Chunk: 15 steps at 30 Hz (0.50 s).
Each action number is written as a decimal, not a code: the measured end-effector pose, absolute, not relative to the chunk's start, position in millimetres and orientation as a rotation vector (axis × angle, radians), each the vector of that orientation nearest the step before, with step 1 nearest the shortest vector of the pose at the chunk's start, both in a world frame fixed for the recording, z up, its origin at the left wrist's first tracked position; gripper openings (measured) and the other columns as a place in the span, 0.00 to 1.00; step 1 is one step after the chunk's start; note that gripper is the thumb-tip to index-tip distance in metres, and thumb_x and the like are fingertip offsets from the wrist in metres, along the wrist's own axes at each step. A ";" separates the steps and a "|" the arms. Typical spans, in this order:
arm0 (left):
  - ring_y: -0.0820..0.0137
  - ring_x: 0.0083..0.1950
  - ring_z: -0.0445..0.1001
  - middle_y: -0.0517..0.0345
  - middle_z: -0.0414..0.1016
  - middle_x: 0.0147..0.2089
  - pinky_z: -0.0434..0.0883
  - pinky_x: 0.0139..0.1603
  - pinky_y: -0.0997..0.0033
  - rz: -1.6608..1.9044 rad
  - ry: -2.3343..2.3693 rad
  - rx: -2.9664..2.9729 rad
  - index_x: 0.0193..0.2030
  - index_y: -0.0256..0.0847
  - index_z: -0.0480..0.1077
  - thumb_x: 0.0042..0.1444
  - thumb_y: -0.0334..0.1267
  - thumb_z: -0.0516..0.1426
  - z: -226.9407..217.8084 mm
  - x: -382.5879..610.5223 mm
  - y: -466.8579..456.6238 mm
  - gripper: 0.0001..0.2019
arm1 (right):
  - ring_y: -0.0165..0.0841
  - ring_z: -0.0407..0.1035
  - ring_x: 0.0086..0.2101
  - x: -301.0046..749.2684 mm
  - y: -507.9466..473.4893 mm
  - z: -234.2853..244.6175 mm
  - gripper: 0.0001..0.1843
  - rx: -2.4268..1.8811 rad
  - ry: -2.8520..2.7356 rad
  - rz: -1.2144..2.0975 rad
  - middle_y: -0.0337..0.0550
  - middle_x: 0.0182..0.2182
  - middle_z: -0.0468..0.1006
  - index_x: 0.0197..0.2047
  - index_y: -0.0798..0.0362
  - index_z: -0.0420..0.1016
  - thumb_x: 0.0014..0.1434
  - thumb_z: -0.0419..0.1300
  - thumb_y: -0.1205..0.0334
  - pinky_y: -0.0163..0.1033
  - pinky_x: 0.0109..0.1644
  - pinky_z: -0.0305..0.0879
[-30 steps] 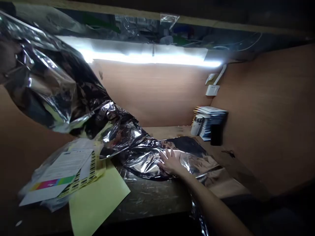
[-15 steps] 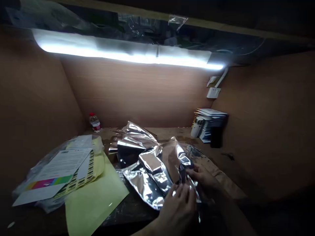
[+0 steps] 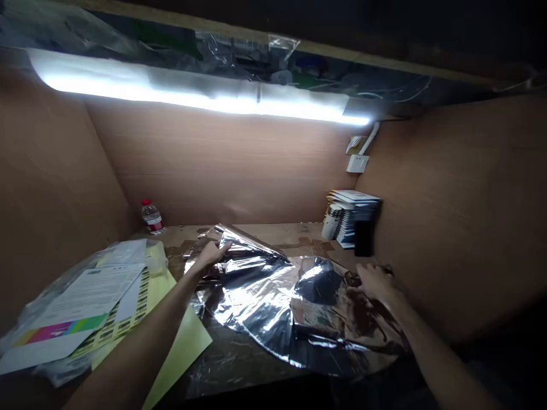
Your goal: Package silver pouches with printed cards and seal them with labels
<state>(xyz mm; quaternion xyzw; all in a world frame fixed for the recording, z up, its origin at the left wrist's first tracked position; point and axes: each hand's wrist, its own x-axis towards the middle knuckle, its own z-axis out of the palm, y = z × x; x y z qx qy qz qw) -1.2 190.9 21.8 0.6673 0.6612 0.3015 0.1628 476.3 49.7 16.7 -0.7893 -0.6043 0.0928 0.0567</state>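
Shiny silver foil bags (image 3: 260, 290) lie spread over the middle of the table. At the back left of them, my left hand (image 3: 211, 254) is closed, thumb and fingers pinching the edge of a foil bag. Another foil bag (image 3: 329, 319) lies on the right, creased, with a blocky shape showing under its surface. My right hand (image 3: 376, 282) is at the far right edge of this bag, fingers bent and pointing left. Whether those fingers grip the foil is unclear.
To the left, papers and a label sheet lie in a clear plastic bag (image 3: 85, 307) over a yellow sheet (image 3: 188, 341). A red-capped bottle (image 3: 152, 217) stands at the back left. Back right are a flask (image 3: 331, 223), stacked booklets (image 3: 352, 213) and a black object (image 3: 363, 239). A lit tube (image 3: 192, 99) hangs overhead.
My hands have parted from working together at a foil bag: the left has reached to the back-left foil, the right to the right. A foil bag now lies farther right. The view has shifted slightly.
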 end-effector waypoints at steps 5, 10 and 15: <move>0.71 0.30 0.71 0.61 0.73 0.29 0.69 0.35 0.70 0.894 1.754 2.032 0.32 0.37 0.72 0.66 0.44 0.60 42.5 14.7 188.4 0.14 | 0.41 0.74 0.49 381.1 67.6 30.1 0.12 -1.998 -2.077 0.227 0.50 0.48 0.81 0.48 0.51 0.79 0.67 0.58 0.57 0.40 0.51 0.64; 0.64 0.41 0.75 0.49 0.78 0.46 0.67 0.40 0.67 0.977 1.490 2.418 0.45 0.39 0.73 0.68 0.40 0.52 48.2 67.7 120.8 0.10 | 0.38 0.75 0.35 296.1 123.7 92.2 0.29 -1.734 -2.173 0.207 0.47 0.33 0.82 0.36 0.53 0.80 0.71 0.50 0.39 0.36 0.36 0.60; 0.63 0.37 0.76 0.46 0.78 0.52 0.65 0.33 0.66 0.867 1.327 2.649 0.60 0.40 0.67 0.65 0.32 0.50 47.2 111.3 72.3 0.17 | 0.42 0.75 0.32 213.1 157.9 136.1 0.12 -1.635 -2.258 0.122 0.49 0.29 0.81 0.29 0.52 0.78 0.52 0.71 0.52 0.38 0.35 0.61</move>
